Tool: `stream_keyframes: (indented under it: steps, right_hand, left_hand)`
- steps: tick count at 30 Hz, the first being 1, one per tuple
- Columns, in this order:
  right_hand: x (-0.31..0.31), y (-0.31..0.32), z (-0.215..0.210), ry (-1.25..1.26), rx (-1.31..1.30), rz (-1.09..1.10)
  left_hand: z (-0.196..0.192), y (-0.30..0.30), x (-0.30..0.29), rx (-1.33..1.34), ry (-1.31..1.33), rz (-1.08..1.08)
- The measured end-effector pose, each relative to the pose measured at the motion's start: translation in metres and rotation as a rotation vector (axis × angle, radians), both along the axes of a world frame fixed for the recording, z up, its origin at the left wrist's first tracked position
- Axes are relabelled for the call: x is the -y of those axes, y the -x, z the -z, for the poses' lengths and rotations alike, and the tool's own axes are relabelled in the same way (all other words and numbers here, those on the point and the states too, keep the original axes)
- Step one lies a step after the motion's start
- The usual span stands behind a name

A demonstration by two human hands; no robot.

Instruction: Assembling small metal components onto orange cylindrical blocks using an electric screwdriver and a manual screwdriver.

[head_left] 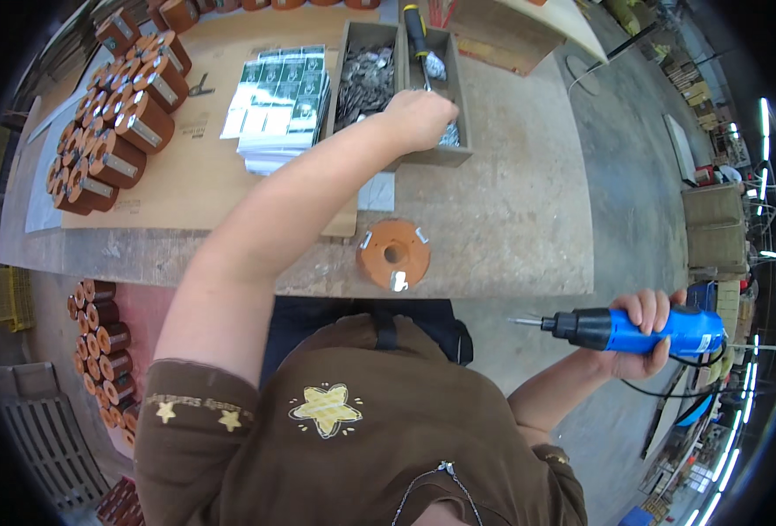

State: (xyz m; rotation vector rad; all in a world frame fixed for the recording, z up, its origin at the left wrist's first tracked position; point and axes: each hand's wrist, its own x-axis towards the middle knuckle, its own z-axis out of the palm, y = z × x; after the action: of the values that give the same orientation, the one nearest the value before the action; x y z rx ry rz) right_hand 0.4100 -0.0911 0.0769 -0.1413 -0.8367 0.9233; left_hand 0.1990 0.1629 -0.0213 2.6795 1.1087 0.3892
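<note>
My left hand [420, 119] reaches over the right compartment of a wooden box [458, 140], its fingers curled down. What they hold, if anything, is hidden; small shiny metal pieces [448, 134] lie under it. My right hand [647, 329] is wrapped round a blue electric screwdriver [682, 330], held off the table's right front corner with its bit pointing left. At the table's front edge, between my arms, lies a round orange-brown piece [410, 250] with a centre hole and several silvery metal plates at its rim.
Flat metal pieces [366, 77] fill the box's left compartment; a yellow-and-black-handled screwdriver [415, 31] lies in the right one. Left of it stand stacked green-and-white printed sheets [278, 105]. Several orange-brown cylinders [142, 121] crowd the table's left; more cylinders [103, 337] stand below it.
</note>
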Motion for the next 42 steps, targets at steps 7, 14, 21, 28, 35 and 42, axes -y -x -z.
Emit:
stream_keyframes:
  steps: [7, 14, 21, 28, 35, 42]
  right_hand:
    - [0.015, -0.008, 0.006, 0.051, 0.049, 0.135]
    - [0.003, -0.009, 0.013, 0.086, -0.022, 0.146]
    - [0.000, 0.000, 0.006, 0.087, 0.044, 0.153]
    - [-0.003, 0.015, -0.001, 0.168, 0.032, 0.262]
    - [-0.003, 0.030, -0.011, 0.147, 0.010, 0.251]
    - [-0.022, 0.046, -0.032, 0.122, -0.027, 0.332]
  left_hand:
    - [0.034, -0.023, -0.026, -0.387, -0.141, -0.090]
    - [0.029, -0.020, -0.030, -0.452, -0.074, -0.050]
    - [0.022, -0.023, -0.027, -0.364, -0.260, 0.100]
    - [0.027, -0.021, -0.009, -0.099, -0.291, 0.112]
    - [0.012, -0.021, 0.003, 0.091, -0.129, -0.015]
    - [0.001, -0.012, 0.023, 0.908, 0.478, -0.141]
